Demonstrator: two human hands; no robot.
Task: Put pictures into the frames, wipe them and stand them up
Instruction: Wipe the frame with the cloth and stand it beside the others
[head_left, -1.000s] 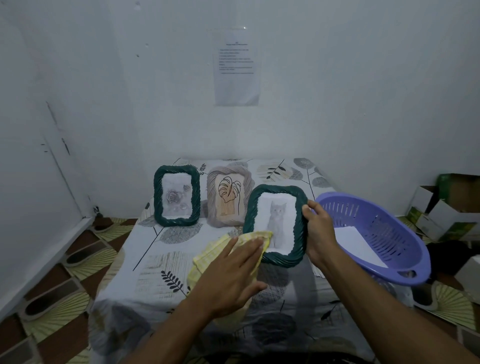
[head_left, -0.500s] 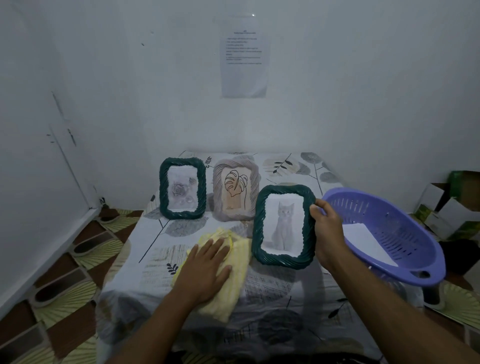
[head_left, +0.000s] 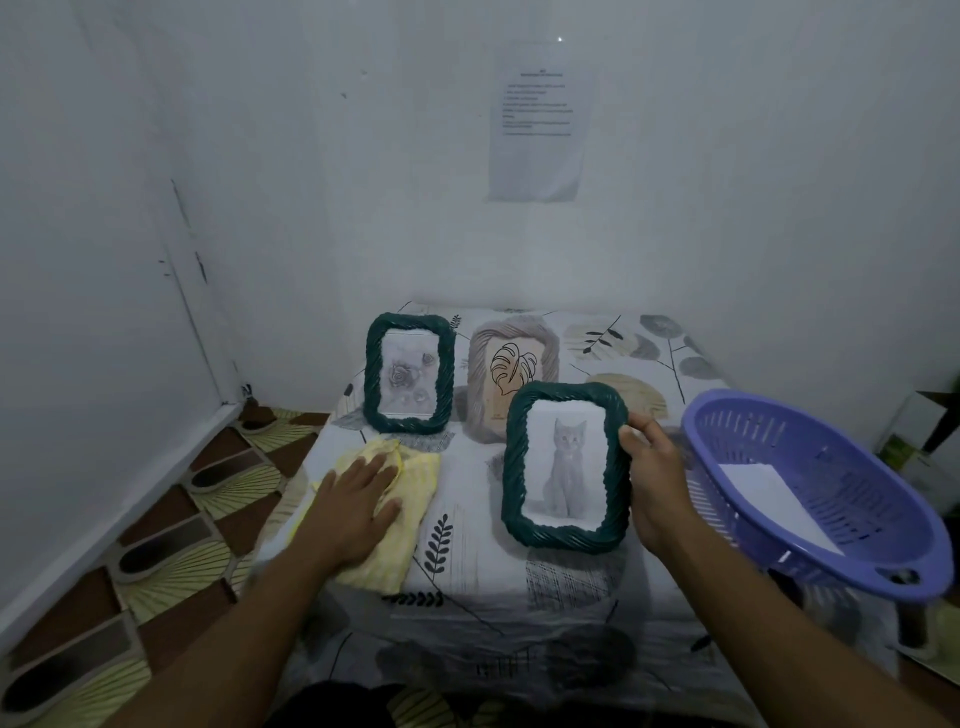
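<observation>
A dark green twisted frame with a grey cat picture (head_left: 565, 465) is held upright over the table's middle; my right hand (head_left: 652, 480) grips its right edge. My left hand (head_left: 356, 501) lies flat with straight fingers on a yellow cloth (head_left: 392, 540) at the table's left front. Behind, a second green frame with a rose picture (head_left: 409, 373) and a beige frame with a leaf drawing (head_left: 511, 374) stand upright side by side.
The table (head_left: 519, 587) carries a white cloth with leaf prints. A purple plastic basket (head_left: 831, 499) holding a white sheet (head_left: 774, 499) sits at the right edge. White walls close in at the left and back; patterned floor lies to the left.
My left hand took the yellow cloth off the cat frame and laid it down on the table to the left. The cat frame stays in my right hand, now more upright.
</observation>
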